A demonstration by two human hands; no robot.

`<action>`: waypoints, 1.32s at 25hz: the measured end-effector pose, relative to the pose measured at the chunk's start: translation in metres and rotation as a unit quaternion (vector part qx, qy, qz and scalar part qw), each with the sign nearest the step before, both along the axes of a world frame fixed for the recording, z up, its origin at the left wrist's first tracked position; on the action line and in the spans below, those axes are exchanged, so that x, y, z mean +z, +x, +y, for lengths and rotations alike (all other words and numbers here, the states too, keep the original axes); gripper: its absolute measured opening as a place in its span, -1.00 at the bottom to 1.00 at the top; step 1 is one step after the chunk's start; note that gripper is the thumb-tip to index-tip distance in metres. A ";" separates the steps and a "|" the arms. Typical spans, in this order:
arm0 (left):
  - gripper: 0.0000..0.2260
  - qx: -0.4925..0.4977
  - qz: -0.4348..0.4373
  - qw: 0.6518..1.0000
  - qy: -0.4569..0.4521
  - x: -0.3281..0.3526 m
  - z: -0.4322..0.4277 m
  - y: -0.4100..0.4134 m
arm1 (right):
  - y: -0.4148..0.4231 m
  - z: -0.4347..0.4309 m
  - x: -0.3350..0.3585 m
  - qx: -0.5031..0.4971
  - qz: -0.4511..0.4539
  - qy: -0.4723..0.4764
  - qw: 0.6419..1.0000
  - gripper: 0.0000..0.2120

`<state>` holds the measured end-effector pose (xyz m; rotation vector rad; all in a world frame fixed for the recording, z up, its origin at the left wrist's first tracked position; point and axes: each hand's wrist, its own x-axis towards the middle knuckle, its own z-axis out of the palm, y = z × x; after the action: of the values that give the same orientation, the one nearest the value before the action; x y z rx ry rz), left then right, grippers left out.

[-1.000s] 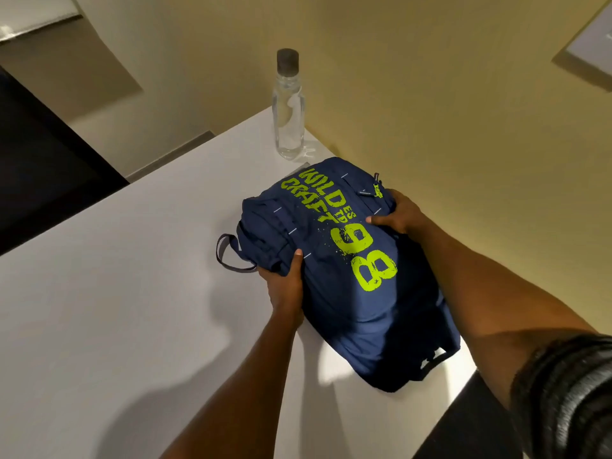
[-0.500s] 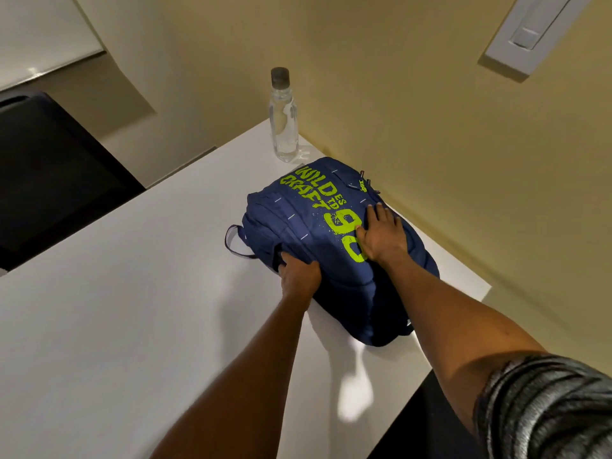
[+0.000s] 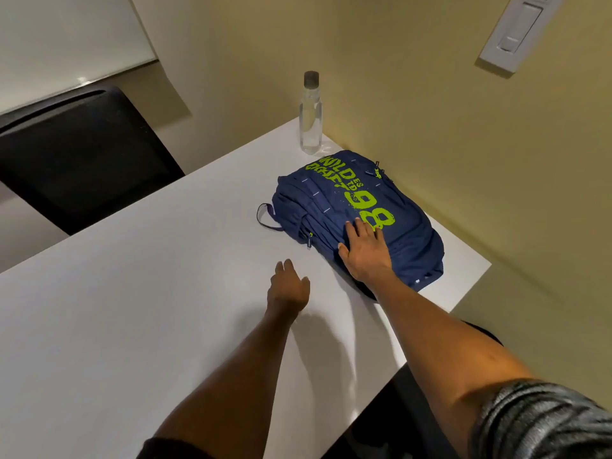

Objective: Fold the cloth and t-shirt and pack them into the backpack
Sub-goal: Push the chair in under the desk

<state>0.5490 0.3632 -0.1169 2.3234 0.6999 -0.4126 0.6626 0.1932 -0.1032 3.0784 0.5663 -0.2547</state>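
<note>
A navy backpack (image 3: 410,226) with lime-green lettering lies flat on the white table (image 3: 132,326), near the far right corner by the wall. Its zips look closed and a grey loop handle (image 3: 265,217) sticks out to the left. My right hand (image 3: 364,250) rests flat on the near side of the backpack, fingers straight. My left hand (image 3: 288,288) hovers over the bare table in front of the backpack, fingers relaxed, holding nothing. No cloth or t-shirt is visible outside the bag.
A clear bottle (image 3: 310,117) with a grey cap stands at the table's far corner, just behind the backpack. A black chair (image 3: 82,154) sits beyond the table's left edge. The yellow wall with a white switch plate (image 3: 516,31) runs along the right.
My left hand let go of the backpack's near edge and pulled back over the table. My right hand slid from the bag's far side to its near side and lies flat.
</note>
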 end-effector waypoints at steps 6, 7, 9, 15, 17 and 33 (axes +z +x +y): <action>-0.47 -0.016 0.027 0.999 0.041 -0.048 0.048 -0.124 | -0.128 0.029 -0.034 0.133 0.016 -0.034 0.990 -0.44; -0.48 -0.016 0.024 0.998 0.051 -0.057 0.053 -0.150 | -0.152 0.030 -0.043 0.140 0.044 -0.029 0.989 -0.43; -0.49 -0.035 0.024 0.996 0.082 -0.078 0.063 -0.204 | -0.199 0.033 -0.060 0.155 0.107 -0.029 0.982 -0.39; -0.47 -0.040 0.036 0.994 0.097 -0.099 0.064 -0.337 | -0.320 0.022 -0.089 0.142 0.183 -0.051 0.972 -0.41; -0.45 -0.052 0.057 0.992 0.099 -0.094 0.055 -0.362 | -0.348 0.016 -0.087 0.125 0.180 -0.061 0.974 -0.38; -0.41 -0.183 -0.089 0.976 -0.078 0.000 -0.096 -0.377 | -0.489 -0.125 0.044 -0.084 0.035 0.189 0.978 -0.42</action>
<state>0.1719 0.2672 -0.1172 2.3014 0.1439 -0.3990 0.1738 0.0686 -0.0589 3.5057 0.3933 -0.2882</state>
